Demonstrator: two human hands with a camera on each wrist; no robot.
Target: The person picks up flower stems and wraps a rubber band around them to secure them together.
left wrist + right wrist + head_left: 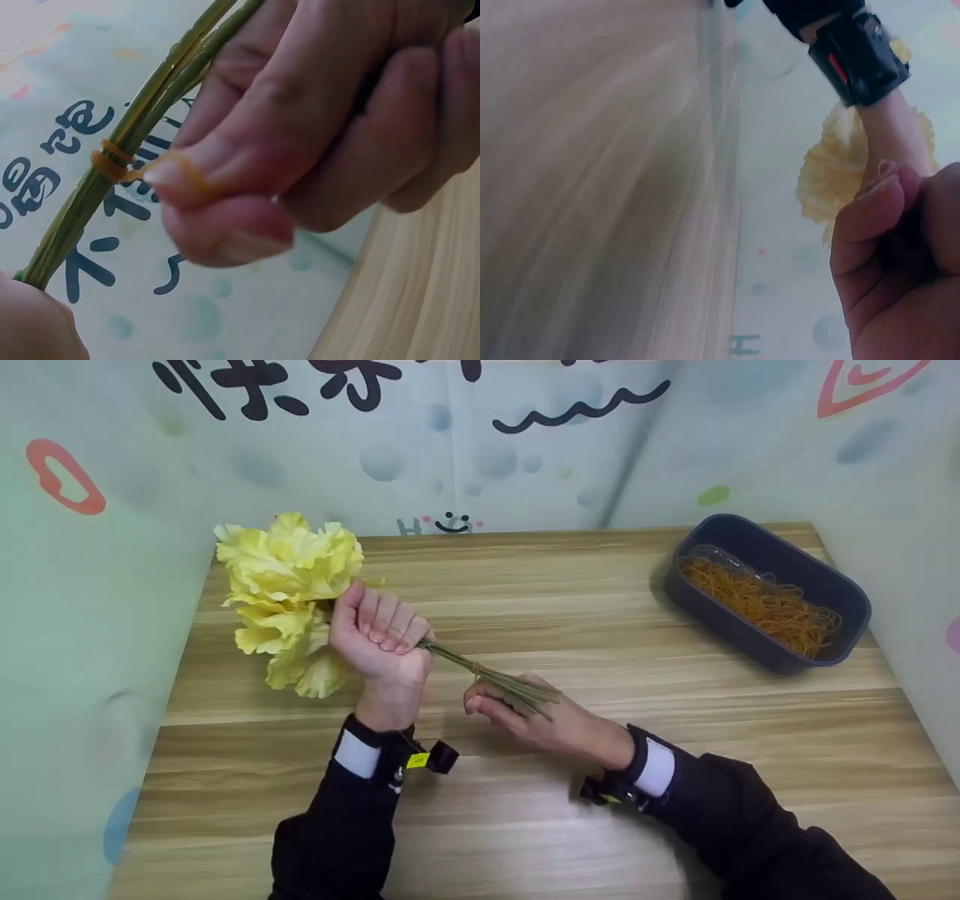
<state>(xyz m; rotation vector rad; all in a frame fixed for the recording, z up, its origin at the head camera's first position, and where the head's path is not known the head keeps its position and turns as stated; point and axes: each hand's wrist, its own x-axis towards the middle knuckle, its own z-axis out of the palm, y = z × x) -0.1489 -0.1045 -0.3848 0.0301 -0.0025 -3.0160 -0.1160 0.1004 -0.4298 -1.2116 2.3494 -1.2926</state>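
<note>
A bunch of yellow artificial-looking flowers is held up over the left part of the table. My left hand grips its green stems just below the blooms, fingers curled round them. The stem ends point toward my right hand. A tan rubber band is wound tightly round the stems in the left wrist view. From it a stretched loop runs to my right hand, whose thumb and forefinger pinch it. In the right wrist view, ruffled petals show behind the left forearm.
A dark blue bin at the back right of the wooden table contains many rubber bands. A printed backdrop rises behind the table and along both sides.
</note>
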